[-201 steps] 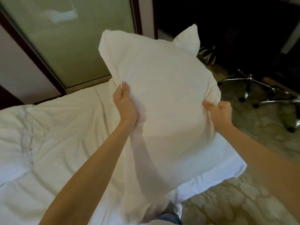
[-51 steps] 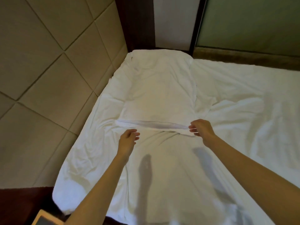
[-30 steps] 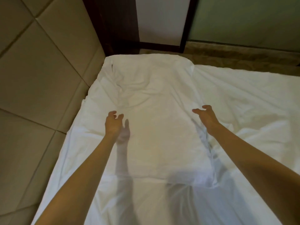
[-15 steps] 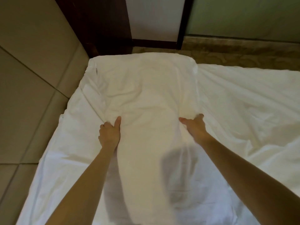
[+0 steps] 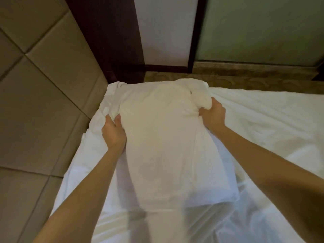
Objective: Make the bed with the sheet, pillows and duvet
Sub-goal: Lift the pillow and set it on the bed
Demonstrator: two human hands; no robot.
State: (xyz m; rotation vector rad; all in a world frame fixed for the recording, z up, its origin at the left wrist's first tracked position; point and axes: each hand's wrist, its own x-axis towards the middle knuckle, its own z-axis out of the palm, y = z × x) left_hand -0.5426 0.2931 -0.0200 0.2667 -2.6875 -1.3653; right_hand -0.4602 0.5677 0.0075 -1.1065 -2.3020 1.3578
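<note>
A white pillow (image 5: 163, 130) lies lengthways on the white sheet (image 5: 263, 120) at the head end of the bed, beside the padded headboard. My left hand (image 5: 113, 131) grips the pillow's left side, fingers curled into the fabric. My right hand (image 5: 213, 114) grips a bunched fold at the pillow's far right corner. The pillow's far end looks raised and scrunched between my hands. No duvet shows in this view.
A beige padded headboard (image 5: 40, 102) runs along the left. Beyond the bed's far end stand a dark wooden post (image 5: 105, 37), a pale wall panel (image 5: 166, 28) and a green glass panel (image 5: 259, 27). Patterned carpet (image 5: 245, 81) shows past the mattress.
My hands dropped onto the pillow, slid further up its sides and now grip it. The pillow's far end has bunched and lifted. My view has moved closer over the bed.
</note>
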